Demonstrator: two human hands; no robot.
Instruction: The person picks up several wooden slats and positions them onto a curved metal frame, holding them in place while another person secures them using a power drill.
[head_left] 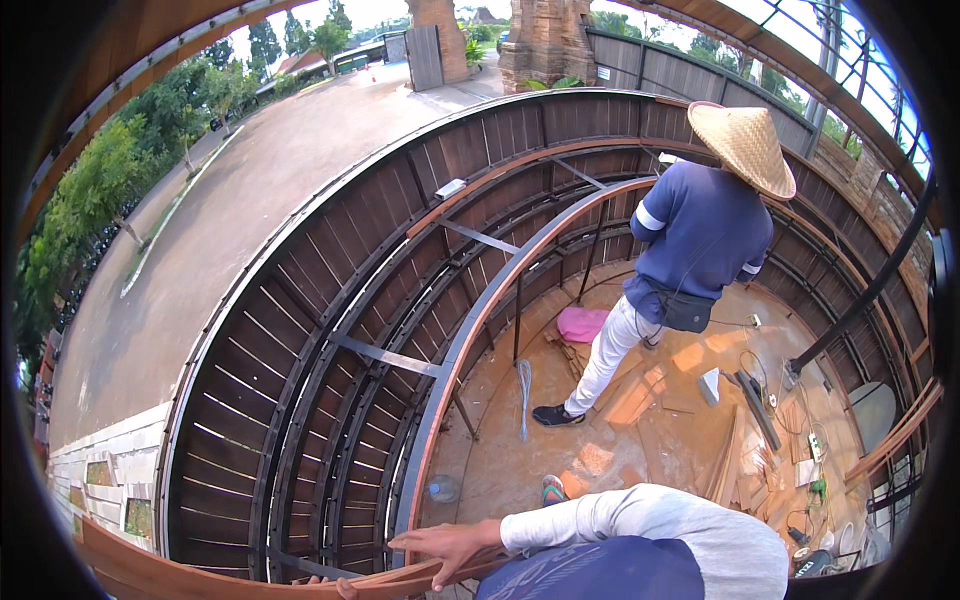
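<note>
At the lower edge, my right hand (456, 540), in a pale sleeve beside blue clothing, reaches left over a long reddish-brown wooden strip (140, 556), touching it with its fingers spread. Only some fingers of my left hand (340, 585) show, curled on the strip at the bottom edge. Just beyond my hands is a curved metal rail (493, 289) with flat crossbars, in front of curved tiers of dark slatted boards. A plastic jug (441, 489) stands on the floor near the rail.
A co-worker (696, 245) in a woven conical hat stands facing away. A pink bundle (582, 323), loose boards (730, 455), cables and tools lie on the dusty floor (650, 430). A black post (841, 315) slants at the right. Outside are a paved yard (150, 340) and brick pillars.
</note>
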